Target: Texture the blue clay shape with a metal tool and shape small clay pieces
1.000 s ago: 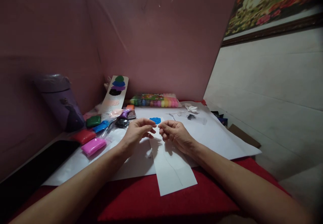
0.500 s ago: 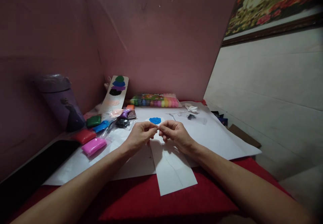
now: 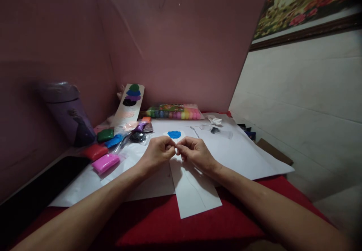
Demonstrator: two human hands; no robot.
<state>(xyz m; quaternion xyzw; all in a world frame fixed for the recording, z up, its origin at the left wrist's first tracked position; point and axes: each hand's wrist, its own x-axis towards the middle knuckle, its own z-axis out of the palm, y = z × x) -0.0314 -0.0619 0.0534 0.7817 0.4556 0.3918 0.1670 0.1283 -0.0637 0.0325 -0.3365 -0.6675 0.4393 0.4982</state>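
My left hand (image 3: 160, 152) and my right hand (image 3: 195, 152) meet at the fingertips over a white paper strip (image 3: 195, 194). Both are closed in a pinch; whatever lies between the fingers is too small to make out. Just beyond them, a flat patch of blue clay (image 3: 174, 134) covers the far end of the strip. A thin curved pencil line runs down the strip's near part. Underneath lies a larger white sheet (image 3: 240, 156).
Left are clay packets: pink (image 3: 106, 163), red (image 3: 95, 152), green (image 3: 105, 135) and blue (image 3: 113, 140). A card with coloured patches (image 3: 132, 98) leans behind, beside a purple tumbler (image 3: 66, 111). A pack of coloured clay (image 3: 175, 112) and crumpled white tissue (image 3: 215, 120) lie farther back.
The fingers of both hands have shifted slightly and curled in closer at the fingertips. The paper strip and the blue patch stay in place.
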